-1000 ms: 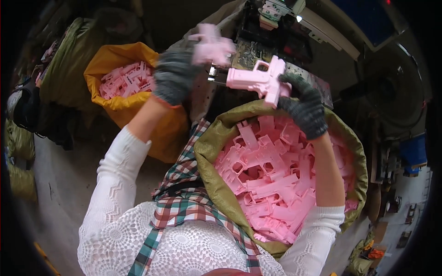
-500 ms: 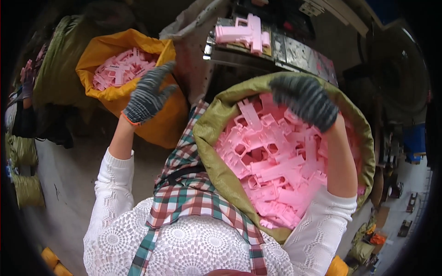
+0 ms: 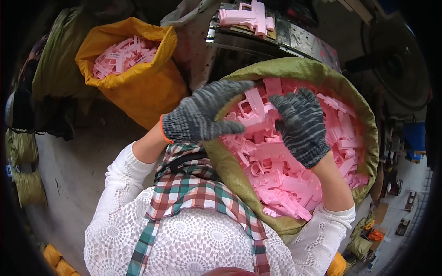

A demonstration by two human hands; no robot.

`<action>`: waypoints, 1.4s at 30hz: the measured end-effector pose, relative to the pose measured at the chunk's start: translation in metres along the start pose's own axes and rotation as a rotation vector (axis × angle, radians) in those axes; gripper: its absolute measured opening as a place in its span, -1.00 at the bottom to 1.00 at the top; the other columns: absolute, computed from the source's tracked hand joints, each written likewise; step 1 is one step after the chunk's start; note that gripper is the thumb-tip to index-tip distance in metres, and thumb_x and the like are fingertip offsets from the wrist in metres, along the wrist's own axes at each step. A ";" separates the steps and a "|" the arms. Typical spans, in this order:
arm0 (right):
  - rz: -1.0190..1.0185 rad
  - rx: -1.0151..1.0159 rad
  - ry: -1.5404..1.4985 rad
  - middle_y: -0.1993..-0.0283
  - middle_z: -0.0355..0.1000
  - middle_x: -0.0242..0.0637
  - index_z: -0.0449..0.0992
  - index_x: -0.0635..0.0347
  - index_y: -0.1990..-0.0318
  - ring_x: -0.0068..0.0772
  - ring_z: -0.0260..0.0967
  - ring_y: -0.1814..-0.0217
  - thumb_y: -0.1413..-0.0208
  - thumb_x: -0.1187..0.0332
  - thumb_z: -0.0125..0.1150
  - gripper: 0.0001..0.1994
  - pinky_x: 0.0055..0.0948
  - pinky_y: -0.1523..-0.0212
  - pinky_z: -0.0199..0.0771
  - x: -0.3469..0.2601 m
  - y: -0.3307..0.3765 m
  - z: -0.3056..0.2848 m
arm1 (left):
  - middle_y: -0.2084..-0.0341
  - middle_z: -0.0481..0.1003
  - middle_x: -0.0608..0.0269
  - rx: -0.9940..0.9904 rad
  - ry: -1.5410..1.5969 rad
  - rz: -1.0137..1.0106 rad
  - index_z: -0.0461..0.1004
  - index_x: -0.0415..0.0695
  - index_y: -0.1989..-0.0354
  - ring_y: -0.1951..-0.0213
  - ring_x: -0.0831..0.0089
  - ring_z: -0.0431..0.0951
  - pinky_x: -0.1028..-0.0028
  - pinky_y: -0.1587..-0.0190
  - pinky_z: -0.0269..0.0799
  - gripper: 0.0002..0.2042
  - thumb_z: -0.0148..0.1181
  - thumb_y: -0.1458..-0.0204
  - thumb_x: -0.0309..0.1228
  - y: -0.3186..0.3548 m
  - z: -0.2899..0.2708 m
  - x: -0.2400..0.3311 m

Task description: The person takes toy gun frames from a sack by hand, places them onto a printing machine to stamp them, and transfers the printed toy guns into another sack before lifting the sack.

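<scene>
My left hand point(image 3: 202, 114), in a grey-black striped knit glove with an orange cuff, reaches over the near-left rim of an olive woven sack point(image 3: 220, 177). Its thumb and fingers are stretched apart, and nothing shows in it. My right hand point(image 3: 300, 126), in a matching glove, hovers above the pile inside that sack. Its fingers are half bent with a gap at the thumb; no held piece shows, though the undersides are hidden. Between the hands lies a pink toy-pistol piece point(image 3: 254, 102), among many similar pink plastic pieces point(image 3: 276, 181).
Beyond my left arm stands an orange sack point(image 3: 142, 99) with more pink pieces. A pink toy pistol point(image 3: 248, 17) lies on a dark metal machine top point(image 3: 301, 40) behind the olive sack. A large fan-like round object point(image 3: 398, 64) stands at right.
My left hand has swung right, from beside the orange sack to the olive sack's rim. My right hand has come nearer to me, from the far rim to above the pile. The view has shifted slightly.
</scene>
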State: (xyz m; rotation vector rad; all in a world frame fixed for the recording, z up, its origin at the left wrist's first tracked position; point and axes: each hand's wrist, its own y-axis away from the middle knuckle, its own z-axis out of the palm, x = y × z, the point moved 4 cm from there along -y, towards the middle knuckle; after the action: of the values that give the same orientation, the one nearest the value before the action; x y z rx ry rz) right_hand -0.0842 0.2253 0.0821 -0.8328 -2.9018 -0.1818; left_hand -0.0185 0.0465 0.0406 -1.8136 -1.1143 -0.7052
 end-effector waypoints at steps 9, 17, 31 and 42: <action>-0.059 0.343 -0.371 0.12 0.41 -0.13 0.44 0.23 0.11 -0.11 0.35 0.05 0.34 0.51 0.35 -0.52 -0.31 0.02 0.34 -0.007 -0.007 -0.079 | 0.42 0.48 0.03 0.290 -0.356 0.054 0.35 -0.15 -0.02 0.35 0.07 0.49 0.34 0.26 0.43 -0.40 0.35 0.31 -0.34 -0.021 -0.012 0.003; -0.046 0.539 -0.758 0.22 0.41 -0.20 0.42 0.26 0.20 -0.34 0.38 0.17 0.27 0.62 0.26 -0.64 -0.45 0.07 0.37 0.043 -0.023 -0.060 | 0.17 0.38 0.01 0.544 -0.780 0.295 0.30 -0.16 -0.07 0.13 0.05 0.39 0.20 0.05 0.28 -0.40 0.26 0.28 -0.37 -0.029 -0.026 -0.019; 0.246 0.437 -1.013 0.19 0.43 -0.32 0.45 0.25 0.18 -0.50 0.33 0.11 0.31 0.54 0.38 -0.59 -0.48 0.04 0.37 0.091 -0.041 -0.023 | 0.13 0.41 0.03 -0.082 -1.082 -0.263 0.29 -0.12 -0.05 0.04 0.18 0.38 0.19 -0.01 0.22 -0.53 0.02 0.02 -0.13 -0.163 -0.072 -0.054; -0.009 0.549 -0.720 -0.01 0.38 -0.19 0.44 0.11 0.01 -0.20 0.29 -0.08 0.20 0.52 0.24 -0.54 -0.38 -0.15 0.24 0.112 -0.146 0.016 | 0.10 0.36 0.04 0.537 -1.773 -0.498 0.19 -0.11 -0.16 0.02 0.12 0.34 0.23 -0.06 0.20 -0.30 0.25 0.20 -0.13 0.050 -0.186 -0.099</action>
State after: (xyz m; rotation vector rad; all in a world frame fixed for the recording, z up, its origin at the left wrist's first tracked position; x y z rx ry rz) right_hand -0.2579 0.1631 0.0704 -0.9041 -3.2713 1.0753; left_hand -0.0208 -0.1697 0.0284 -1.3605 -2.5030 1.2384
